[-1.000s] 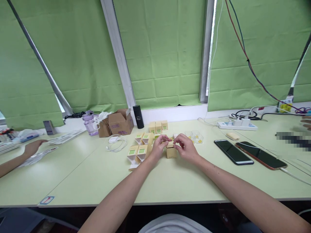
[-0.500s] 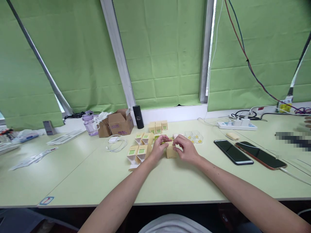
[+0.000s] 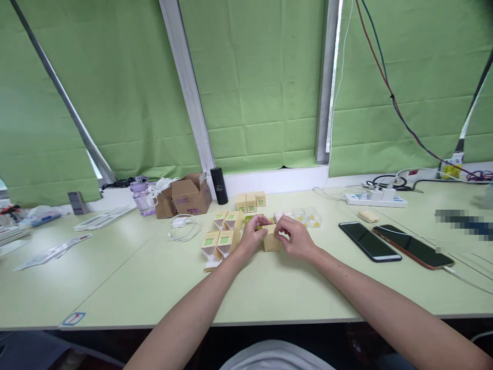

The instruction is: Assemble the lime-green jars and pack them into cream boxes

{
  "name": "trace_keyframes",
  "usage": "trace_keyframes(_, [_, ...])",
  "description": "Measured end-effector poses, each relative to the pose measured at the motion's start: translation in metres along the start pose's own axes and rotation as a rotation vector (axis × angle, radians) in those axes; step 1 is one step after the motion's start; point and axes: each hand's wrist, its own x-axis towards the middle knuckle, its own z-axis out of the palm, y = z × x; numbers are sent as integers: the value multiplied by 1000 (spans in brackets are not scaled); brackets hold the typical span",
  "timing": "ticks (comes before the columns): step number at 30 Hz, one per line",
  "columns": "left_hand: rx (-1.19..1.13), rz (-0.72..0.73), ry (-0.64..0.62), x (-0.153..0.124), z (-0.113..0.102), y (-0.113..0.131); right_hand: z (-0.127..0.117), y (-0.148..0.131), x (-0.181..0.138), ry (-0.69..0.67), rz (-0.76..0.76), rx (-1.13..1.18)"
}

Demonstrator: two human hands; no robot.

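Note:
A small cream cardboard box (image 3: 271, 243) stands upright on the table between my hands. My left hand (image 3: 253, 233) has its fingers closed around the box's left and far side. On the right, my right hand (image 3: 293, 235) pinches at the box's upper edge with thumb and fingers. To the left lie several similar cream boxes with green labels (image 3: 225, 239), their white flaps open. A few closed boxes (image 3: 251, 200) stand farther back. Right behind my right hand sits a clear plastic tray (image 3: 313, 216) with round yellow-marked pieces. Some green and pink-white items behind my hands are partly hidden.
A brown carton (image 3: 191, 192), a black cylinder (image 3: 219, 186) and a purple bottle (image 3: 141, 198) stand at the back left. A coiled white cable (image 3: 188, 231) lies nearby. Two phones (image 3: 370, 241) and a power strip (image 3: 375, 199) are on the right, with loose cables.
My hands stay at the box with only slight finger movement. A person's hand at the far right edge is gone from its earlier place.

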Motion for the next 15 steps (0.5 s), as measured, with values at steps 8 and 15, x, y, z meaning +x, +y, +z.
trace_keyframes(8, [19,-7,1,0,0,-1,0,1,0,-19,5,-9])
trace_keyframes(15, [58,-7,3,1,-1,-2,0,1,0,-28,10,-12])
